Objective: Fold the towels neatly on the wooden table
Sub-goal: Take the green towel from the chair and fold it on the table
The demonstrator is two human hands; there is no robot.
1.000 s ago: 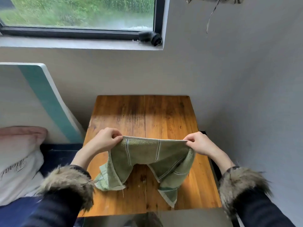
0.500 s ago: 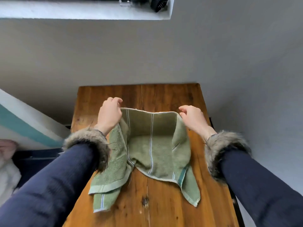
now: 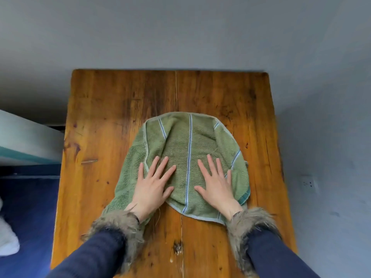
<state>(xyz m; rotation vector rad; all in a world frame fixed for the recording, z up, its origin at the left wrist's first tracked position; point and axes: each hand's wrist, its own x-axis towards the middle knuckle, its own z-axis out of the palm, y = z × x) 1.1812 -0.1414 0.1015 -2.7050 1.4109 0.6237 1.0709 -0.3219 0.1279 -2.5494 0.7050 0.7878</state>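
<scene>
I read no writing or label anywhere; the towel (image 3: 186, 157) is green terry with pale blue stripes and a light hem, folded into a rounded double layer at the centre of the frame on the table (image 3: 112, 109), glossy orange-brown planks with a knot near the bottom. My left hand (image 3: 150, 187) and right hand (image 3: 217, 185) both lie flat on it, fingers straight and spread, palms down, shaggy fur cuffs (image 3: 249, 223) over dark knit sleeves (image 3: 96, 255) at lower frame

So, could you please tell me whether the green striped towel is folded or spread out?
Folded, roughly: the green striped towel lies doubled on the wooden table, its layers' edges misaligned.
</scene>
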